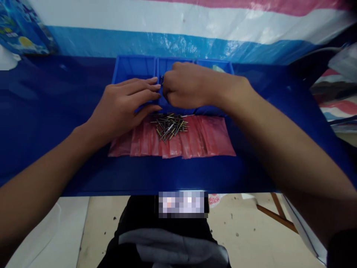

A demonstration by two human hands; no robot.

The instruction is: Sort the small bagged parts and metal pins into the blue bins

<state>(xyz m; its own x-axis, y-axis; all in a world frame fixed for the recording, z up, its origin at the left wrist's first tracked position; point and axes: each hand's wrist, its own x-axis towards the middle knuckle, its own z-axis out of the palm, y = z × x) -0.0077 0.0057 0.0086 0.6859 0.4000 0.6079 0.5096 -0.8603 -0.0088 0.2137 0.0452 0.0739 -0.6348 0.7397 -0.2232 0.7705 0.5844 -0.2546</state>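
My right hand (184, 83) is closed in a fist over the middle blue bin (178, 108). A slim dark metal piece, which looks like a blind rivet (162, 80), shows at its fingers; anything else inside the fist is hidden. Fingers stretched out and holding nothing, my left hand (131, 98) reaches across the front of the left blue bin (135, 67), its fingertips close to the right hand. Just below the hands lies a loose pile of blind rivets (170, 126). It rests on a row of overlapping pink-red plastic bags (217, 136).
The right-hand blue bin (230, 67) holds something pale, partly hidden by my forearm. All stands on a dark blue table (139, 175) before a striped plastic sheet (139, 41). A phone (182, 204) with a blurred screen lies at my lap, below the table edge.
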